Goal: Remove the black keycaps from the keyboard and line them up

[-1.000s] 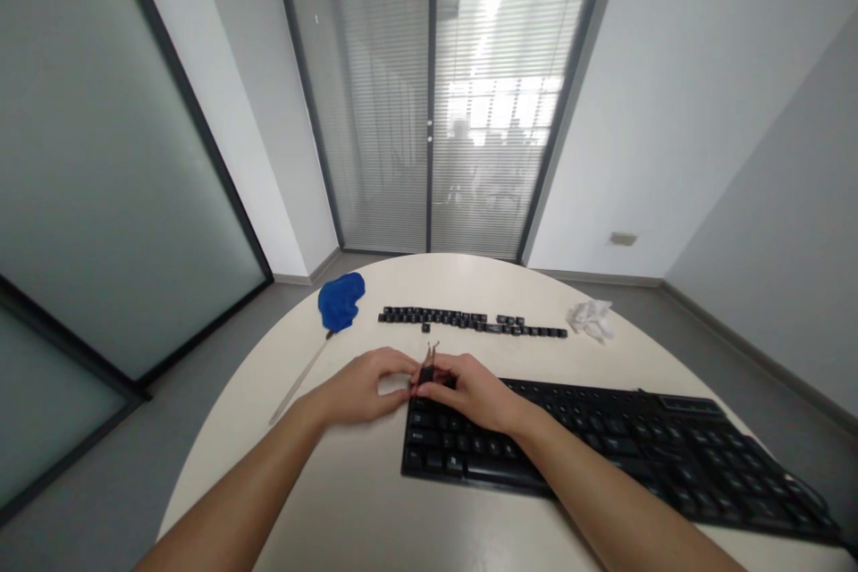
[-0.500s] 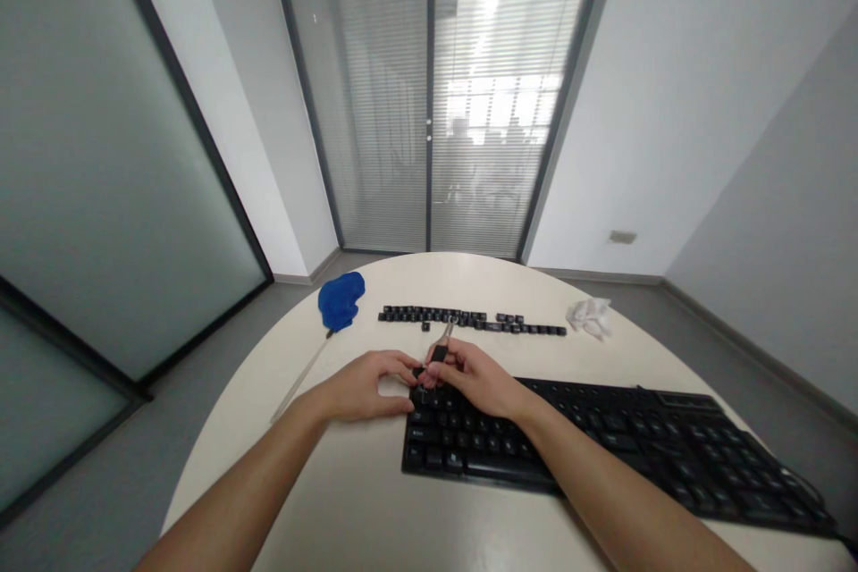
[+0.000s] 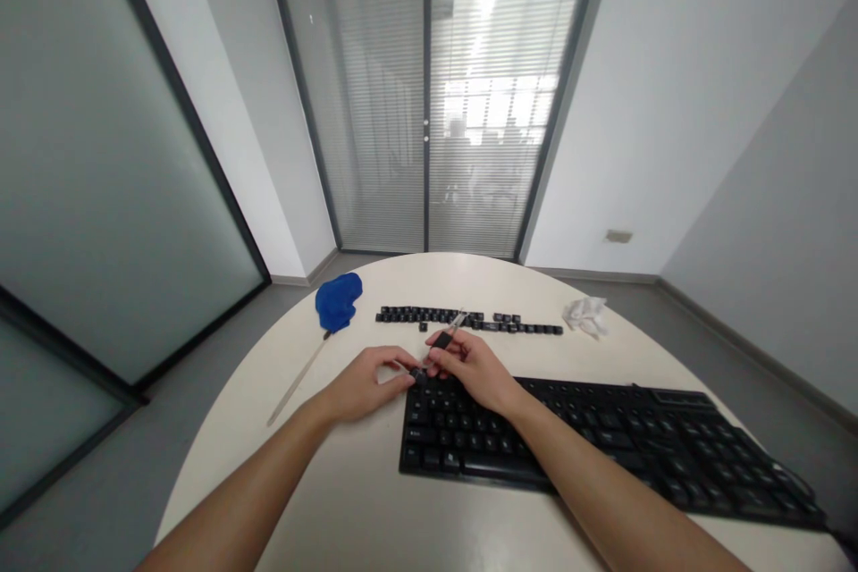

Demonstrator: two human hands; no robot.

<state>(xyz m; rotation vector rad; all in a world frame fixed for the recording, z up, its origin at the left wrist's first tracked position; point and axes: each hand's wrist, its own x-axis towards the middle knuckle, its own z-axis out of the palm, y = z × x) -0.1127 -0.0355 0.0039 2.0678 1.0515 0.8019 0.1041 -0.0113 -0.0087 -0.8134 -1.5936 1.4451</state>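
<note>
Black keyboard lies beneath your right hand, which grips a pronged tool, while your left hand, close beside it, pinches a small dark piece, likely a keycap: apparently single-key work, calling next for a steady left pinch

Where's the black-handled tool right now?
Head view, near centre: the tool is in the right hand, by the far left corner of the keyboard, nearer than the loose keycaps.
</note>
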